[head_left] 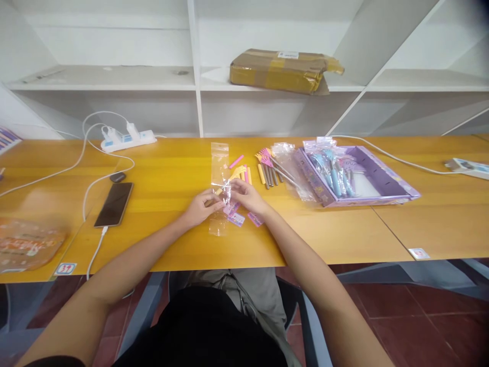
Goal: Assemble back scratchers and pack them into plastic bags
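Note:
My left hand (202,208) is closed around the yellow handle (218,191) of what looks like a small hand-shaped back scratcher. My right hand (248,196) pinches near its thin metal rod; exactly what its fingers hold is partly hidden. A yellow claw-like head (239,172) shows just beyond my right fingers. Under and between both hands lies a long clear plastic bag (219,224). Purple printed cards (236,219) rest by my right wrist. Several pink and yellow back scratchers (267,159) with metal rods lie to the right, and loose pink and yellow handles (246,175) sit nearby.
A purple display box (389,199) holds bagged blue scratchers, with clear bags (303,188) along its left side. At left are a phone (113,205) on a white cable and a power strip (129,141). A taped cardboard parcel (278,71) sits on the shelf behind.

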Demonstrator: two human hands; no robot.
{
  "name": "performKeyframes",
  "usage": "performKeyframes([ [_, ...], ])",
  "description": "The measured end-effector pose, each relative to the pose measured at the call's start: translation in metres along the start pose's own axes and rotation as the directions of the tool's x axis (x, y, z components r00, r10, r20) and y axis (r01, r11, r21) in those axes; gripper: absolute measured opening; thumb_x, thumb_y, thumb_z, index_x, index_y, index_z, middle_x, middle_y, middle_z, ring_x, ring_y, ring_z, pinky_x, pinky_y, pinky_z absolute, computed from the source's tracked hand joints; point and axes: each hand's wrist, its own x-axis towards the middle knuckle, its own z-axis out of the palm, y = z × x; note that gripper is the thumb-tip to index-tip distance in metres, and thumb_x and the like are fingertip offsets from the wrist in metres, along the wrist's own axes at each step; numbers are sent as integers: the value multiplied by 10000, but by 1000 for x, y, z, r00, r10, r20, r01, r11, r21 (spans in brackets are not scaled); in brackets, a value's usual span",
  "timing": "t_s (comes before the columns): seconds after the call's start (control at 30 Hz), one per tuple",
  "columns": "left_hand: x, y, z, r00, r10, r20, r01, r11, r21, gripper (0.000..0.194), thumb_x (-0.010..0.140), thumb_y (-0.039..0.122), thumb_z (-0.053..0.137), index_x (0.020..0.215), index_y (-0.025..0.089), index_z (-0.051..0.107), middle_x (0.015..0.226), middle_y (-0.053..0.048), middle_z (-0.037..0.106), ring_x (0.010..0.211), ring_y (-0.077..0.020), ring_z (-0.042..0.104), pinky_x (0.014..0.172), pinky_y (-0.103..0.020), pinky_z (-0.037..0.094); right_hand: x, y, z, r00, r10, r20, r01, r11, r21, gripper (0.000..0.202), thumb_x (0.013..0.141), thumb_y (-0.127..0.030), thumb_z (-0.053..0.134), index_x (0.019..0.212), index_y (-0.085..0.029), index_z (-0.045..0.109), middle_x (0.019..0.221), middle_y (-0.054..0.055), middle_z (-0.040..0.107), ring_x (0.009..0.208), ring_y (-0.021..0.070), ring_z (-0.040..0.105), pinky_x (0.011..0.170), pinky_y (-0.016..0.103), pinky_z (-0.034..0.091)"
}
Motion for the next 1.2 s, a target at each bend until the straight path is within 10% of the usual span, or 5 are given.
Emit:
performKeyframes([
  [0.2, 1, 5, 3, 996, 9, 88, 0, 995, -101, 335, 870, 544, 851, 828, 213, 820, 1100, -104, 734, 1153, -285, 696, 1121, -432, 501, 3, 5, 5, 999, 5, -39, -7, 998, -69, 432, 824, -605, 883, 960, -218, 746, 920, 24, 760, 878, 197, 701, 831, 334, 619],
  [0.5, 10, -18, -9, 936, -284, -208, 153, 861, -486, 337, 754, 478, 948, 882, 186, 839, 952, -69, 776, 866, -197, 667, 782, -322, 523, 0, -18, -33, 887, -127, -443, 192, 976, 106, 427, 941, -675, 748, 1152, -305, 709, 995, 28, 708, 940, 181, 692, 828, 310, 630],
  [0.7, 17, -18, -18, 841, -371, -393, 62, 788, -612, 409, 693, 477, 999, 866, 153, 818, 947, -62, 782, 710, -109, 590, 657, -268, 480, -14, -28, -21, 989, 39, -145, -9, 980, 201, 512, 829, -590, 909, 1174, -247, 749, 801, -28, 698, 485, 76, 424, 415, 240, 342],
  [0.83, 19, -14, -26, 800, -406, -443, 25, 759, -651, 381, 707, 429, 1003, 849, 156, 778, 811, -11, 714, 660, -89, 566, 633, -250, 469, -20, -27, -12, 981, 183, 70, -189, 978, 90, 481, 844, -572, 902, 1119, -206, 752, 802, 5, 744, 534, 93, 529, 423, 218, 325],
  [1.2, 19, -7, -35, 793, -438, -423, 5, 699, -715, 408, 717, 444, 996, 783, 174, 698, 822, -3, 691, 766, -102, 637, 732, -242, 535, -18, -19, -20, 970, 226, 88, -222, 974, -54, 464, 874, -577, 873, 1127, -200, 776, 823, 30, 777, 560, 107, 620, 427, 204, 368],
])
